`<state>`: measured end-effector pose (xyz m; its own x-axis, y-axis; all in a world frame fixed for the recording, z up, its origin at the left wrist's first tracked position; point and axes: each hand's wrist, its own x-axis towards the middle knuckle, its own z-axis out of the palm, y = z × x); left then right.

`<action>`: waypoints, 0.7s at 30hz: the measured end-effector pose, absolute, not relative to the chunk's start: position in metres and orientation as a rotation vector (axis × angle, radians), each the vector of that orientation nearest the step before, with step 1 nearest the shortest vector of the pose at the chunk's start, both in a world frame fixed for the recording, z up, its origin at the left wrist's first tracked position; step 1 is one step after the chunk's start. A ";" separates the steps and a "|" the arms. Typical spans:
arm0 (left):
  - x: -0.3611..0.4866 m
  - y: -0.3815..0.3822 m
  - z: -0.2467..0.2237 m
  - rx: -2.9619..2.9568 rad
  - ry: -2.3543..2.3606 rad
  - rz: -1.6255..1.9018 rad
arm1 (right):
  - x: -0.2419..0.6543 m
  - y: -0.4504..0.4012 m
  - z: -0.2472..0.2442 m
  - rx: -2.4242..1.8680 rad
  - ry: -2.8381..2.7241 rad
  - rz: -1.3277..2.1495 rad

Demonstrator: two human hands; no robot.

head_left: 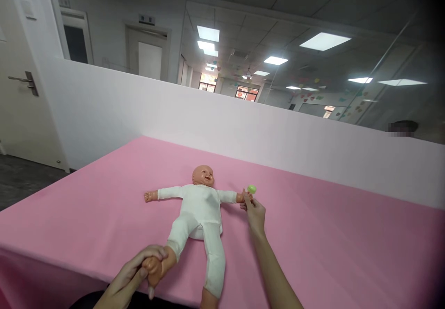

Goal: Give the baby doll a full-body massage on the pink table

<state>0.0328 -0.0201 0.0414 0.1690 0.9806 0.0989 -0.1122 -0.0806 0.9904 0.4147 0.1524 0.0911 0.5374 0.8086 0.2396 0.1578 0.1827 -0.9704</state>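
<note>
Bald baby doll point(200, 207) with a glossy tan plastic head and a soft white cloth body lies on its back on the pink cloth-covered worktop point(313, 239), its head toward the white wall and its feet at the near edge. Its moulded mouth is open in a smile, and the head turns slightly to the picture's right. Both arms stretch straight out sideways in white sleeves that end at tan plastic hands; the legs are spread, their white fabric wrinkled and looking a little dingy near the ankles, and one foot is cut off by the bottom of the view. The person's left hand point(134, 272) has its fingers wrapped around the other foot. The right hand point(255, 211) has its fingers closed around the doll's hand on the picture's right; whether they also grip the small rounded bright-green object point(251, 189) just above them cannot be told. Behind the worktop runs the low white wall point(222, 123), topped by a large shiny pane point(264, 35) showing ceiling lights. Farther left is a pale door point(24, 96) with a metal lever handle point(27, 81).
</note>
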 end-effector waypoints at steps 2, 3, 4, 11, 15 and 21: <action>0.042 0.000 0.052 1.333 0.844 1.178 | 0.394 0.153 0.107 -1.317 -1.055 0.562; 0.047 0.010 0.057 1.353 0.792 1.173 | 0.384 0.153 0.111 -1.303 -1.125 0.565; 0.054 0.021 0.062 1.366 0.752 1.174 | 0.374 0.153 0.113 -1.286 -1.196 0.565; 0.101 0.080 0.073 1.425 0.621 1.108 | 0.329 0.145 0.091 -1.268 -1.584 0.342; 0.104 0.077 0.068 1.440 0.616 1.122 | 0.343 0.149 0.094 -1.252 -1.501 0.410; 0.052 0.015 0.030 1.348 0.847 1.216 | 0.425 0.169 0.092 -1.423 -1.035 0.570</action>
